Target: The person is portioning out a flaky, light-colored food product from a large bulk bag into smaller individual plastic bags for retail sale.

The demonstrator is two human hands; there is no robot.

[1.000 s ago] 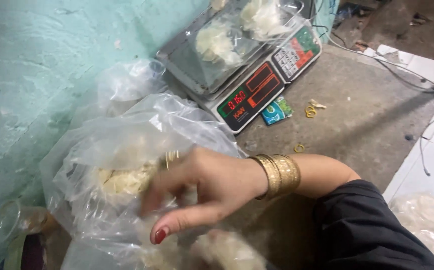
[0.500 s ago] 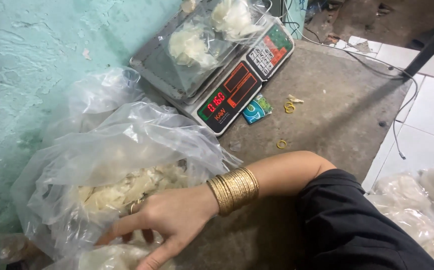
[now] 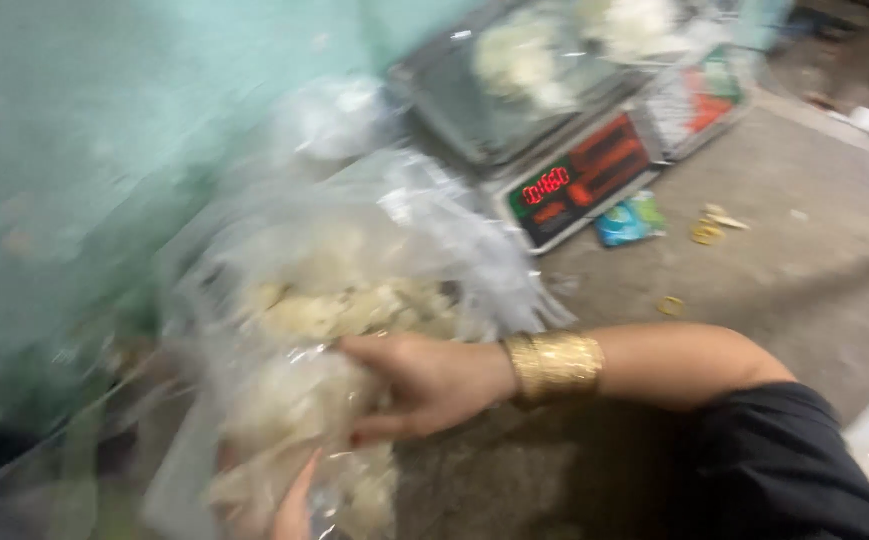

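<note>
Leaning against the teal wall [image 3: 105, 150], a big clear plastic bag [image 3: 355, 260] of pale pieces fills the middle of the blurred view. Behind it sits a scale [image 3: 575, 150] with red digits (two small filled bags on its tray). The right hand [image 3: 425, 385] clamps a smaller bag [image 3: 295, 440] below the big one; the left hand [image 3: 295, 505] touches it underneath, grip unclear.
</note>
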